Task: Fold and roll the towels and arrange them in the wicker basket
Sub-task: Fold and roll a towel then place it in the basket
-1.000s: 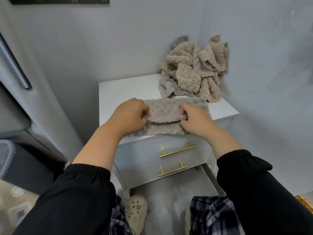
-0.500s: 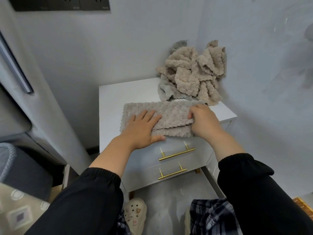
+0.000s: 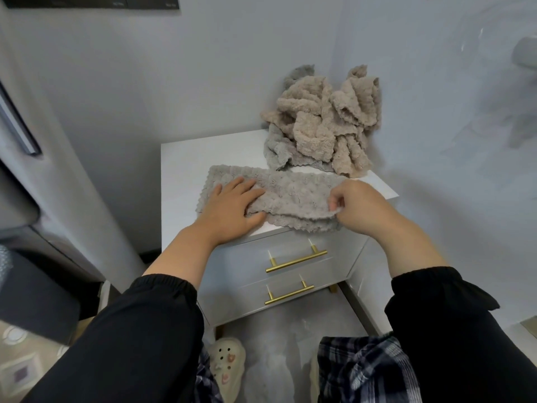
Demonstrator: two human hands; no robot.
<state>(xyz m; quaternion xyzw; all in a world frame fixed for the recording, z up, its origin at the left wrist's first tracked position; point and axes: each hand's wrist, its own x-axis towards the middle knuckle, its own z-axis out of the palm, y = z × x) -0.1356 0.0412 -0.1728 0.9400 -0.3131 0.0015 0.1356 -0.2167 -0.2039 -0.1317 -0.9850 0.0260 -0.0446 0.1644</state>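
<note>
Towel (image 3: 293, 193), grey and nubbly, folded into a long strip, lies at the front edge of the white desk (image 3: 186, 167). Left hand (image 3: 232, 207), flat, presses it; right hand (image 3: 359, 207) pinches its right end. Unfolded towels (image 3: 322, 126) heap behind. Drawers (image 3: 247, 257) closed.

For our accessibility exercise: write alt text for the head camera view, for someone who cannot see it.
A person's left hand presses flat on a folded grey towel on a white nightstand while the right hand pinches its right end. Behind, crumpled towels are heaped.
</note>
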